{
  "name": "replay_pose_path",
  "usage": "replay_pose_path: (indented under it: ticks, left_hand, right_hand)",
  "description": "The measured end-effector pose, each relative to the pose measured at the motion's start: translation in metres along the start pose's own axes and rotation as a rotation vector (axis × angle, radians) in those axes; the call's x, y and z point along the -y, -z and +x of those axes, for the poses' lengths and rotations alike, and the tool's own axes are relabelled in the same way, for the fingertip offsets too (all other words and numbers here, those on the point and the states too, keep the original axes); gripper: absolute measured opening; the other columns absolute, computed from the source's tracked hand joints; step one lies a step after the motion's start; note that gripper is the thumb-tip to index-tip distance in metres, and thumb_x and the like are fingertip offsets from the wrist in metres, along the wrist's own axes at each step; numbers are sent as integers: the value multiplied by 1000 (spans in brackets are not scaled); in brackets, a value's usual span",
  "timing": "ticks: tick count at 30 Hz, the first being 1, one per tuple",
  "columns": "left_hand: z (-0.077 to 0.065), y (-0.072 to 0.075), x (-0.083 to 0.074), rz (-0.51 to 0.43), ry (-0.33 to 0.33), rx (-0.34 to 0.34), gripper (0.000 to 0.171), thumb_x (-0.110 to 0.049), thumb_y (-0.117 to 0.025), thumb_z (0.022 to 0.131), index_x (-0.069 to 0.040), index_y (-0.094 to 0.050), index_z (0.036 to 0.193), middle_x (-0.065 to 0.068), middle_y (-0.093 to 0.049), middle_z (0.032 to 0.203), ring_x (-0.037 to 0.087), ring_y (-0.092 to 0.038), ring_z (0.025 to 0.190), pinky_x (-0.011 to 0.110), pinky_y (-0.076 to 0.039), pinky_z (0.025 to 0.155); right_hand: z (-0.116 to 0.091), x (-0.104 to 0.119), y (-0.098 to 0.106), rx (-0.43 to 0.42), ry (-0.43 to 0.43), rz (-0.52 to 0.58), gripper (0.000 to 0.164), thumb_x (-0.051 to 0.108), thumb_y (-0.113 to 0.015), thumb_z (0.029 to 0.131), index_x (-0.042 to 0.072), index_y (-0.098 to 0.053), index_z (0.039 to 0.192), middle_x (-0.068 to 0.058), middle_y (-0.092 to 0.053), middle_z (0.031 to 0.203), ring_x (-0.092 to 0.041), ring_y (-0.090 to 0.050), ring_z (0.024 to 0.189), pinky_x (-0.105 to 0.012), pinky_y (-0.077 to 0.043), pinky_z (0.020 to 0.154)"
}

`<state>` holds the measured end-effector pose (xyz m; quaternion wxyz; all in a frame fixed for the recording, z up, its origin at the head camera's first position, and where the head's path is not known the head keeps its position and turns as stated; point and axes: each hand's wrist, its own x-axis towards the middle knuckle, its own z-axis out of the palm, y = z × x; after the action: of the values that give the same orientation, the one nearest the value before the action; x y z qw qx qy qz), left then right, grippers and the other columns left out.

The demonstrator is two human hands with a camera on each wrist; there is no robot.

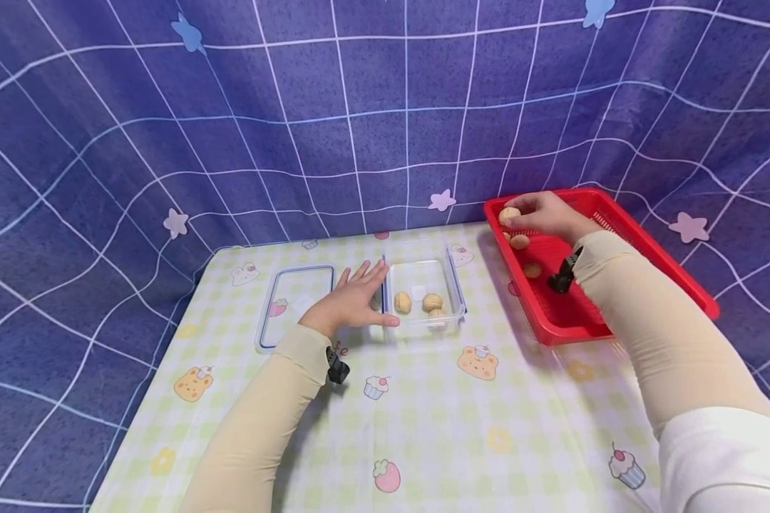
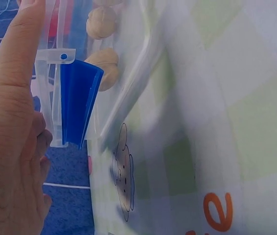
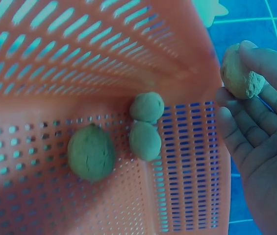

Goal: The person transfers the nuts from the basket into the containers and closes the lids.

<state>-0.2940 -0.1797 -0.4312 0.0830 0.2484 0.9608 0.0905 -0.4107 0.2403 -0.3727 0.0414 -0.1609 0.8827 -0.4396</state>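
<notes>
My right hand (image 1: 550,216) pinches a walnut (image 1: 508,215) between thumb and fingers, above the far left edge of the red plastic basket (image 1: 542,333). Below it, three more walnuts lie in the basket, one larger walnut (image 3: 91,152) apart from two that touch. My left hand (image 1: 351,302) is spread at the left side of a clear plastic container (image 1: 417,326), its thumb by the near corner. Inside the container are several walnuts (image 1: 402,302), gathered toward the near side. A blue latch flap (image 2: 81,103) hangs outward beside the left hand.
A clear lid (image 1: 298,313) with a blue seal lies flat left of the container. The checked tablecloth (image 1: 443,434) with cartoon prints covers the table. A blue curtain with white grid lines (image 1: 372,142) hangs behind and at the sides, close to the basket's far edge.
</notes>
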Motion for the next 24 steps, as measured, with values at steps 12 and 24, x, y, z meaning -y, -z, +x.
replay_pose_path:
  ticks: [12,24]
  left_hand:
    - [1,-4,3,5,6,-4,121,-80,-62,79,-16,-4,164,5,-6,171,28,4,155,56,4,123]
    - [1,1,-1,-1,10,4,122,-77,-65,79,-14,-3,163,6,-5,171,30,3,156,56,5,123]
  right_hand:
    - [13,18,-17,-22,49,-1,45,23,-76,92,-3,-66,128,-15,-71,110,-6,-62,87,-15,-48,79]
    - [23,41,-38,-12,76,-22,47,23,-77,91,-2,-65,130,-17,-71,115,-7,-60,91,-15,-46,79]
